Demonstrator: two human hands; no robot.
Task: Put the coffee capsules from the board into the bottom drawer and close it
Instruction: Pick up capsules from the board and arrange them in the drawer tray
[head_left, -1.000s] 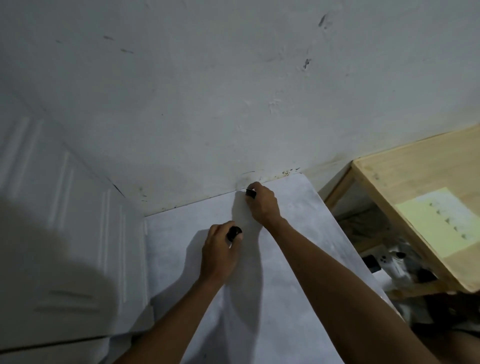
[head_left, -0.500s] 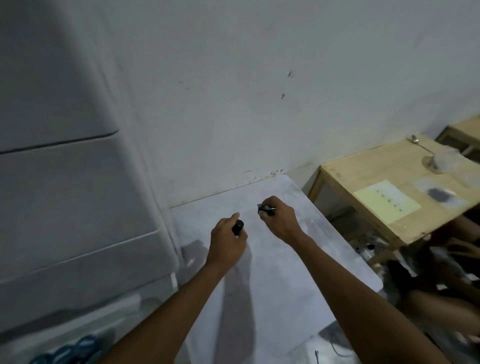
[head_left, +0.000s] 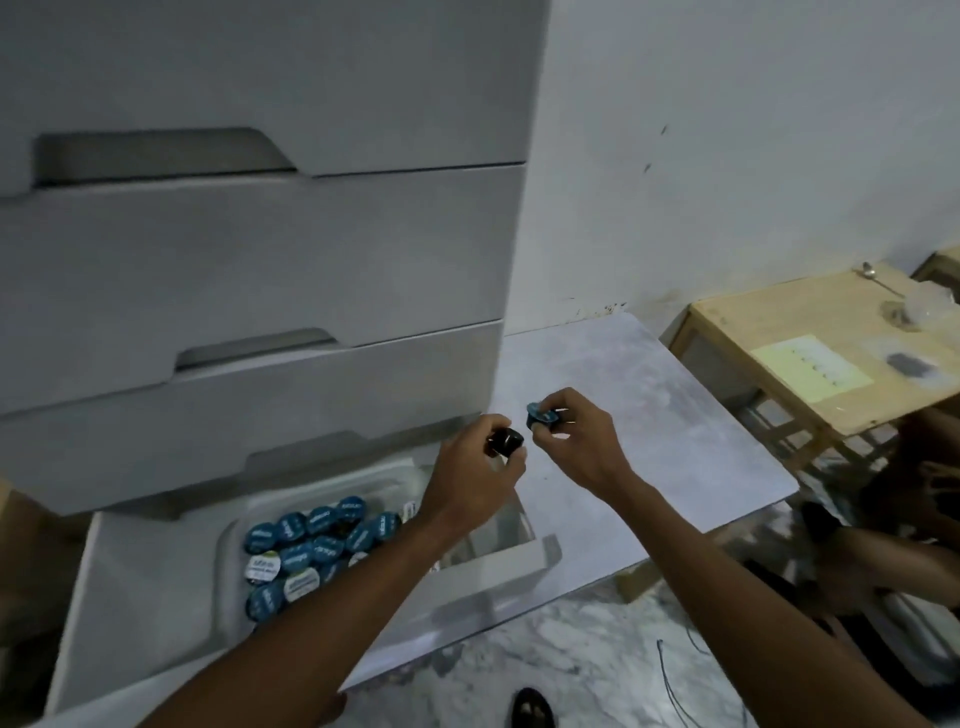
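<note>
My left hand (head_left: 475, 467) grips a dark coffee capsule (head_left: 505, 441) above the right end of the bottom drawer (head_left: 156, 587), which stands pulled out. My right hand (head_left: 574, 439) pinches a blue-lidded capsule (head_left: 540, 418) just over the left edge of the grey marbled board (head_left: 675, 415). Inside the drawer lie several capsules (head_left: 311, 540) with blue and white lids. No other capsules show on the board.
A grey drawer cabinet (head_left: 260, 234) rises at the left, its upper drawers closed. A low wooden table (head_left: 810, 364) with a yellow sheet, a spoon and a plastic bag stands at the right. Another person's hands (head_left: 893, 519) are at the right edge. A marbled floor lies below.
Both hands have carried their capsules from the board's far edge by the wall toward the left, to the open drawer. My view has swung left and down, bringing the cabinet and drawer into sight.
</note>
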